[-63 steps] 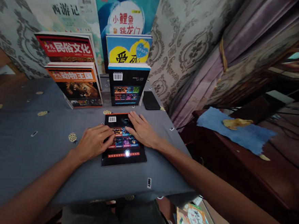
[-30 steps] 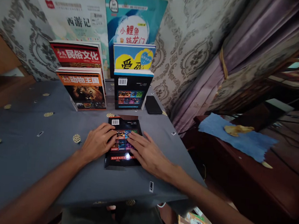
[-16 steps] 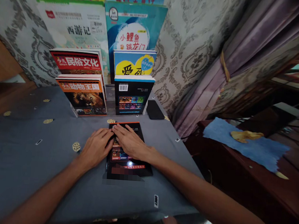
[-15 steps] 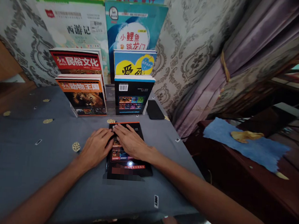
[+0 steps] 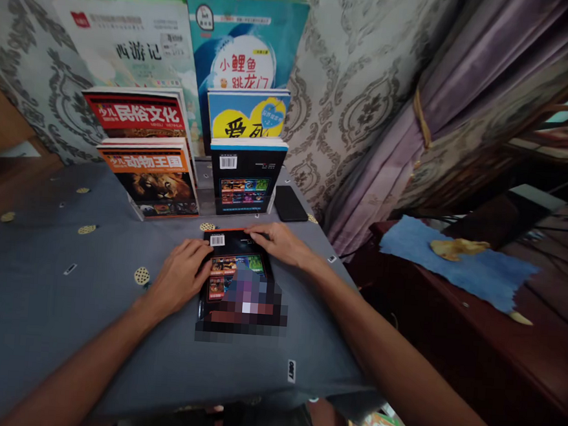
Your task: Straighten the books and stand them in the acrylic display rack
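A black book (image 5: pixel 237 249) lies back cover up on the grey cloth, with a barcode at its top left, small colour pictures and an orange strip along its top edge. Its lower part is blurred by a mosaic. Along its left edge lies my left hand (image 5: pixel 185 274), open, fingers stretched and fingertips resting on the cover. My right hand (image 5: pixel 282 242) is at the top right corner, thumb and forefinger closed on the top edge.
Behind stands a clear rack of books, with a lion book (image 5: pixel 154 181) and another black book (image 5: pixel 245 178) in front. A black phone (image 5: pixel 290 204) lies beside it. On the right, a blue cloth (image 5: pixel 460 264) covers part of a dark red surface (image 5: pixel 432 314).
My right hand has slid from the upper left of the cover to the top right corner, uncovering the barcode and pictures. My left hand stays at the left edge. The view has shifted slightly.
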### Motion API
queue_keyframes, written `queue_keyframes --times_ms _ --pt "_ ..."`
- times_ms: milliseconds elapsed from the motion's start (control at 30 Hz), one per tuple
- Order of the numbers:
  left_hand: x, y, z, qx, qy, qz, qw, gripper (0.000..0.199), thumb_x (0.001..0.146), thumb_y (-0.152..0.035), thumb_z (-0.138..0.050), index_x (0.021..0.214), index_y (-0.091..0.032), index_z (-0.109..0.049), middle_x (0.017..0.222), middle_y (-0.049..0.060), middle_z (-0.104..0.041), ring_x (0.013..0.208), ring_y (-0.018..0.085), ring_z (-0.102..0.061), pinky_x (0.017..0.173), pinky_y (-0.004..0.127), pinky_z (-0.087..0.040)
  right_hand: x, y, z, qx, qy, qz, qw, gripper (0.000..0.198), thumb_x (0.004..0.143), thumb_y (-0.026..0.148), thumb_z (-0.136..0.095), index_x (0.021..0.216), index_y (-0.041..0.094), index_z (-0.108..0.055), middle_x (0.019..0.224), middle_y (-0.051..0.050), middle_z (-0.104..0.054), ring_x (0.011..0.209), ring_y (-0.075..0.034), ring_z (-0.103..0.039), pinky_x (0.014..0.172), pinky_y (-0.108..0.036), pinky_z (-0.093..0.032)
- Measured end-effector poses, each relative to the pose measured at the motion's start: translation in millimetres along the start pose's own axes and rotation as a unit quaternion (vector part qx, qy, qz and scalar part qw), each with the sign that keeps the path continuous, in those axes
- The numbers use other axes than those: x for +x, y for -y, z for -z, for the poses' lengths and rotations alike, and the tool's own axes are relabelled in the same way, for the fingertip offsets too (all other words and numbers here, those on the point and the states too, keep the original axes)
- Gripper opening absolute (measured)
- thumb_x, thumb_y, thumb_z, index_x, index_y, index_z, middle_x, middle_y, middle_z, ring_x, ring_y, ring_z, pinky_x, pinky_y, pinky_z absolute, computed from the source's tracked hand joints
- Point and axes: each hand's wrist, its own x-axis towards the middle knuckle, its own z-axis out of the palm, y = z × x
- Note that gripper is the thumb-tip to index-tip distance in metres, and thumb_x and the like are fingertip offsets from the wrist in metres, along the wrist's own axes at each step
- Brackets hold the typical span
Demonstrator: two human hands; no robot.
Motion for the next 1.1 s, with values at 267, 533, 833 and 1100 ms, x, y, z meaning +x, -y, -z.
queue_keyframes --times_ms 267,533,833,1100 --pt "16.7 14.8 -10.7 -0.032 0.012 -0.029 0.999 0.030 0.098 -0.030 -0.048 0.120 -0.017 -0.064 0.124 0.012 -0.069 0.119 0.027 -0.061 0.102 0.050 -0.050 3.7 -17.1 -2.8 0.154 -0.052 -0.024 0.986 0.050 0.104 0.039 -0.040 0.151 0.020 -0.044 0.130 -0.011 -0.070 0.123 -0.023 -0.064 0.110 -0.049 -0.047" --pt "61.2 1.2 -29.8 0.011 0.064 -0.085 0.994 0.034 0.098 -0.030 -0.050 0.124 -0.017 -0.066 0.127 0.013 -0.066 0.121 0.028 -0.057 0.103 0.051 -0.047 8.2 -23.9 -6.3 0.259 -0.065 -0.037 0.963 0.051 0.105 0.044 -0.037 0.146 0.015 -0.048 0.139 -0.014 -0.063 0.122 -0.022 -0.066 0.110 -0.042 -0.049" --pt "61.7 -28.0 -33.5 -0.012 0.106 -0.118 0.987 0.039 0.102 -0.033 -0.044 0.135 -0.023 -0.061 0.138 0.013 -0.055 0.131 0.029 -0.047 0.108 0.056 -0.041 9.8 -29.1 -6.7 0.183 -0.076 -0.007 0.980 0.050 0.106 0.044 -0.038 0.140 0.012 -0.055 0.128 -0.014 -0.070 0.119 -0.023 -0.066 0.108 -0.044 -0.049" --pt "19.1 -56.7 -9.7 -0.066 0.137 -0.180 0.972 0.037 0.103 -0.032 -0.044 0.135 -0.028 -0.062 0.142 0.011 -0.054 0.143 0.030 -0.038 0.115 0.056 -0.037 12.6 -30.2 -10.7 0.166 -0.098 0.000 0.981 0.059 0.101 0.063 -0.038 0.122 0.016 -0.066 0.119 -0.011 -0.072 0.112 -0.024 -0.067 0.102 -0.039 -0.050"
